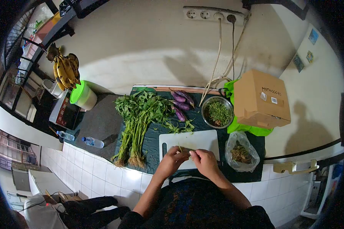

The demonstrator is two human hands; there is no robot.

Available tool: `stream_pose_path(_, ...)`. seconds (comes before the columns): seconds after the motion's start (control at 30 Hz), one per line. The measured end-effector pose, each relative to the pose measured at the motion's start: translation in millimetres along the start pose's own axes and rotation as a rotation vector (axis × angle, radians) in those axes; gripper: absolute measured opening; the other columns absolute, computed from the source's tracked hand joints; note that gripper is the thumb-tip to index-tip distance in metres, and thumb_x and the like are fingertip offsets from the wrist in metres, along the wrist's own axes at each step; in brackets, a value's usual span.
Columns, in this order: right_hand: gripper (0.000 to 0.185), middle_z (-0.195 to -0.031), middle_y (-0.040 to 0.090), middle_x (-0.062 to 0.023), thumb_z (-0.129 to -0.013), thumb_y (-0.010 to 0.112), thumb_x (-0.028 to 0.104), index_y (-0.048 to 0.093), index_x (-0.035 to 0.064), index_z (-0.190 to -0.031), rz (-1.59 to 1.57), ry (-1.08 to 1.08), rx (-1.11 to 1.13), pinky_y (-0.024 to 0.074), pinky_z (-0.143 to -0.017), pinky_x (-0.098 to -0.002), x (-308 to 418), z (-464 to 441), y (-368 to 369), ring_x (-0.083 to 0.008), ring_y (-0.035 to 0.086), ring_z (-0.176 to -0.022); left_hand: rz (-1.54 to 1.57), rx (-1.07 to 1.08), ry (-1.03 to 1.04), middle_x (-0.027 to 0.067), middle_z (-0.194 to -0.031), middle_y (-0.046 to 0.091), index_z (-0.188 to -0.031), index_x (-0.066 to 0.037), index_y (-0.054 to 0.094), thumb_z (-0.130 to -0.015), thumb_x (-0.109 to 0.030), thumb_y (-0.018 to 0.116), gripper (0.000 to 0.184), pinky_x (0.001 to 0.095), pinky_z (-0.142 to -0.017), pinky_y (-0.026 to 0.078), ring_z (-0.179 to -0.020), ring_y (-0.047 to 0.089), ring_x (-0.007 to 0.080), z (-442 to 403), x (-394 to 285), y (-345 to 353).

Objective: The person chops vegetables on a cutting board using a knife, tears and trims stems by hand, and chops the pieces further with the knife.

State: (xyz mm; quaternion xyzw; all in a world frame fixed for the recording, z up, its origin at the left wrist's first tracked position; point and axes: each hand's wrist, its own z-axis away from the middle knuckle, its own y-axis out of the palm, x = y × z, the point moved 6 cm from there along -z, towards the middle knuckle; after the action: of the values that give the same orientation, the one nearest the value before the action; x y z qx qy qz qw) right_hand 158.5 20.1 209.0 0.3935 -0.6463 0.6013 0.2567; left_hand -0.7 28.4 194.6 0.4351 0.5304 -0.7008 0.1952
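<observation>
Over the white cutting board (208,138), my left hand (172,161) and my right hand (205,162) meet with fingers pinched around a small green stem piece (190,153). Both hands are closed on it. Leafy greens with roots (137,126) lie left of the board. Behind it are several purple eggplants (181,103) and some loose leaves (178,128). A metal bowl (218,112) holding small picked leaves stands at the board's back right. To the right sits a clear plastic bag (242,152) with brownish scraps inside.
A cardboard box (258,98) rests on a green bag (252,129) at the right. Water bottles (93,142), a green-lidded container (83,96) and hanging bananas (66,70) are at the left. Another person (61,212) is at the lower left. Cables hang from a power strip (213,15).
</observation>
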Motion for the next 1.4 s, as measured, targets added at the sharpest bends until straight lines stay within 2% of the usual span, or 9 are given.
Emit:
stream_pose_path(0.2,0.037,-0.058,0.057,-0.0177,-0.093,0.064,0.022,0.057,-0.0018,-0.065,0.004,0.001,-0.048,0.0400,-0.048,-0.0408,7,-2,-8,-0.0330,0.056,-0.050,-0.488,-0.348,0.227,0.0176,-0.146,0.034,-0.098,-0.015,0.069,-0.078,-0.010,0.074,0.020,0.0467,-0.103,0.040,-0.133,0.034,0.0414,12,-43,-17)
stream_pose_path(0.33,0.039,-0.055,0.057,-0.0164,-0.093,0.064,0.025,0.059,-0.0023,-0.065,-0.017,0.026,-0.038,0.0388,-0.046,-0.0396,2,1,-6,-0.0291,0.055,-0.045,-0.556,-0.436,0.261,0.0180,-0.141,0.042,-0.098,-0.013,0.068,-0.078,-0.011,0.074,0.021,0.0482,-0.103,0.039,-0.131,0.039,0.0403,18,-59,-28)
stream_pose_path(0.43,0.040,-0.055,0.058,-0.0139,-0.094,0.063,0.027,0.061,-0.0023,-0.067,-0.061,0.037,-0.026,0.0396,-0.046,-0.0387,-3,1,-3,-0.0250,0.056,-0.046,-0.331,-0.263,0.404,0.0175,-0.129,0.056,-0.099,-0.009,0.067,-0.082,-0.011,0.072,0.018,0.0451,-0.097,0.046,-0.121,0.053,0.0367,16,-41,-16)
stream_pose_path(0.5,0.042,-0.056,0.058,-0.0155,-0.095,0.061,0.031,0.062,-0.0012,-0.067,-0.101,0.074,-0.009,0.0406,-0.048,-0.0403,-4,-2,-4,-0.0277,0.057,-0.047,0.052,-0.089,0.076,0.0133,-0.105,0.069,-0.101,-0.005,0.066,-0.086,-0.009,0.070,0.016,0.0383,-0.087,0.052,-0.101,0.067,0.0286,15,-12,-3)
stream_pose_path(0.6,0.046,-0.056,0.058,-0.0152,-0.096,0.059,0.036,0.064,0.0000,-0.069,-0.156,0.163,0.035,0.0411,-0.049,-0.0409,-18,-3,3,-0.0273,0.055,-0.047,0.327,-0.076,0.018,0.0101,-0.093,0.072,-0.100,-0.003,0.067,-0.089,-0.010,0.069,0.013,0.0330,-0.076,0.054,-0.086,0.070,0.0215,13,7,5)
stream_pose_path(0.73,0.050,-0.050,0.050,-0.0048,-0.098,0.057,0.038,0.058,0.0003,-0.065,-0.157,0.245,0.146,0.0372,-0.049,-0.0307,-72,-6,32,-0.0106,0.044,-0.048,0.229,-0.133,0.110,0.0086,-0.090,0.073,-0.098,-0.003,0.069,-0.088,-0.012,0.071,0.013,0.0341,-0.074,0.054,-0.083,0.070,0.0177,-1,40,18)
stream_pose_path(0.87,0.046,-0.055,0.053,-0.0022,-0.099,0.055,0.038,0.059,0.0016,-0.070,-0.238,0.339,0.347,0.0401,-0.050,-0.0295,-136,-11,68,-0.0105,0.047,-0.051,0.046,0.046,0.038,0.0117,-0.097,0.072,-0.099,-0.006,0.072,-0.086,-0.014,0.071,0.015,0.0350,-0.077,0.053,-0.084,0.068,0.0254,-38,85,33)
stream_pose_path(1.1,0.040,-0.064,0.057,-0.0013,-0.100,0.054,0.035,0.061,0.0019,-0.079,-0.382,0.307,0.598,0.0469,-0.057,-0.0277,-179,-28,102,-0.0104,0.057,-0.060,-0.348,0.133,0.346,0.0047,-0.090,0.065,-0.093,-0.015,0.071,-0.079,-0.022,0.065,0.017,0.0387,-0.082,0.050,-0.092,0.061,0.0272,-83,123,57)
stream_pose_path(1.4,0.030,-0.087,0.067,-0.0223,-0.092,0.054,0.028,0.068,0.0015,-0.088,0.329,0.376,0.403,0.0504,-0.075,-0.0526,-219,-50,119,-0.0445,0.064,-0.084,-0.605,0.106,0.395,0.0021,-0.099,0.064,-0.091,-0.018,0.071,-0.073,-0.021,0.064,0.020,0.0384,-0.086,0.046,-0.102,0.057,0.0236,-107,155,92)
